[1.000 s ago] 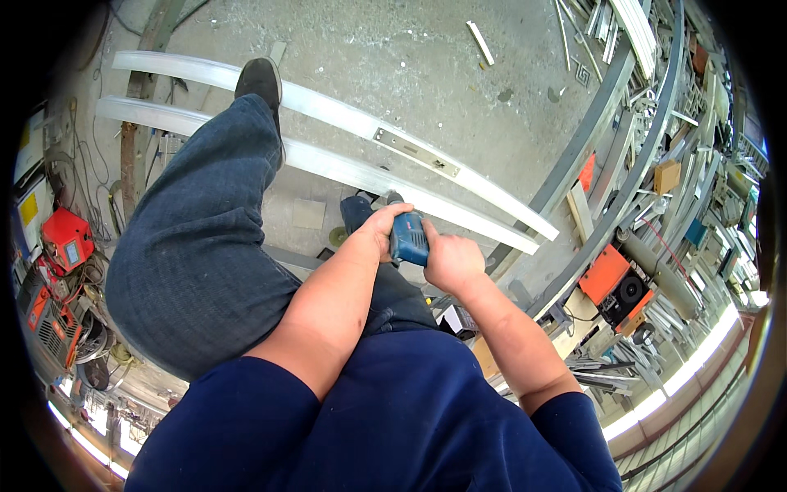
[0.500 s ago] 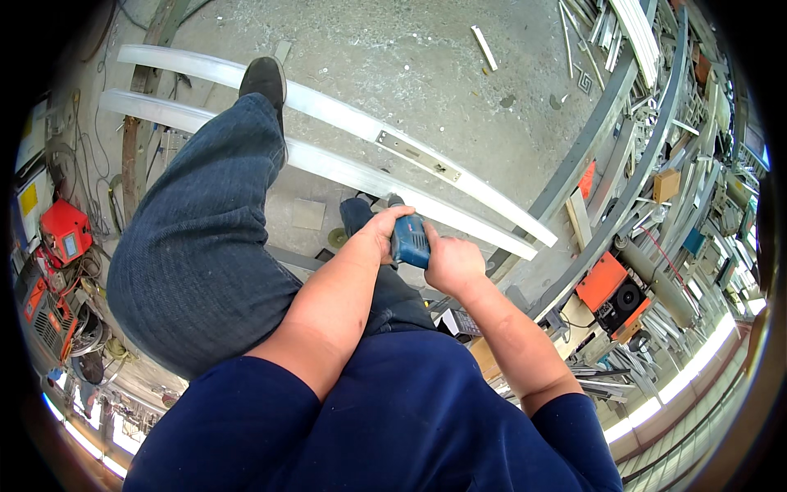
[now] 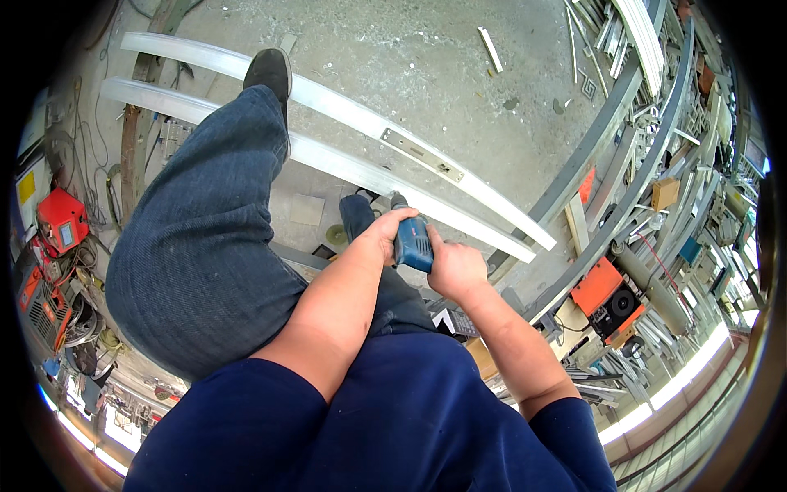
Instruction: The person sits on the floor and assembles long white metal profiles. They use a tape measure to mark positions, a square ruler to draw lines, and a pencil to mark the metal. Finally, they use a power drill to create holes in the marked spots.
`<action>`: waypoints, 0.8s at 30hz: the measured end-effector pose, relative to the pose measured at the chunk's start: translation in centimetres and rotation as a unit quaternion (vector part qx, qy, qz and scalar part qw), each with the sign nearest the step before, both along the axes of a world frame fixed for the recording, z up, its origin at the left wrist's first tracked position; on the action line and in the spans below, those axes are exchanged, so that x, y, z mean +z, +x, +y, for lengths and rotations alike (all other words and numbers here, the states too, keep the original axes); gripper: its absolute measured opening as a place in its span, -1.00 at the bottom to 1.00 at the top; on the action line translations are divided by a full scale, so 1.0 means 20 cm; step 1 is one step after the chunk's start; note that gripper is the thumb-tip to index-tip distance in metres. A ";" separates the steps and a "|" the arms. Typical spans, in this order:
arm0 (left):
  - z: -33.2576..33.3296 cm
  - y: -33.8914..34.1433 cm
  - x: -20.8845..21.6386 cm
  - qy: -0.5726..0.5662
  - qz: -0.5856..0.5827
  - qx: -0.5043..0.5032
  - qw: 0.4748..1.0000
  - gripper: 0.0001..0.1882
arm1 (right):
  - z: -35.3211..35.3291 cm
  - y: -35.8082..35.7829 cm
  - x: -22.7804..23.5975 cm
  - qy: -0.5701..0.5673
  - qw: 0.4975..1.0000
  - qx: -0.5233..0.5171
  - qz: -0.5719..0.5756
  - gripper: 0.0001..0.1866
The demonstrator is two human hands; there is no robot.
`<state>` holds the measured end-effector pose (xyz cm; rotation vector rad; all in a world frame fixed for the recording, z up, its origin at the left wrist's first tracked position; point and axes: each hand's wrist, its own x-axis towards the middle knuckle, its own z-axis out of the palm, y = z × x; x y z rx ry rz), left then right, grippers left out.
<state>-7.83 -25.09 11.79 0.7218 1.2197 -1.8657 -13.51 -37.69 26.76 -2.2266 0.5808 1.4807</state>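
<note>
A blue power drill [image 3: 413, 245] is held between both hands, its chuck end against or just above the nearer metal bar [image 3: 344, 170]; I cannot tell whether it touches. My left hand [image 3: 382, 232] wraps the drill's left side near the front. On the other side, my right hand [image 3: 456, 266] is closed round the rear, one finger lying along the body; the handle is hidden beneath. Beyond runs a second pale metal bar [image 3: 344, 107], with a lock plate [image 3: 421, 154] set into its face. My shoe [image 3: 268, 72] rests across the farther bar.
Dark steel beams [image 3: 586, 189] cross under the bars at the right, with heaps of metal offcuts [image 3: 648, 135] past them. An orange and black machine [image 3: 608, 297] stands at the lower right. Red machines [image 3: 64, 223] and tangled cables lie at the left. A white strip [image 3: 490, 49] lies on the concrete floor.
The view has shifted slightly. Both hands still grip the drill in nearly the same spot at the nearer bar, and more of its front end shows.
</note>
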 end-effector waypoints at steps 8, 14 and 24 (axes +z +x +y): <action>0.01 -0.02 -0.02 -0.005 0.001 0.012 1.000 -0.56 | 0.02 -0.06 -0.02 -0.012 1.000 -0.001 -0.023 -0.12; 0.00 -0.03 -0.03 0.000 -0.002 0.009 1.000 -0.57 | 0.00 -0.01 0.01 -0.002 1.000 -0.004 0.005 -0.15; 0.00 -0.02 -0.01 -0.007 0.004 0.041 0.999 -0.48 | -0.02 0.01 0.01 -0.001 1.000 0.013 -0.002 -0.18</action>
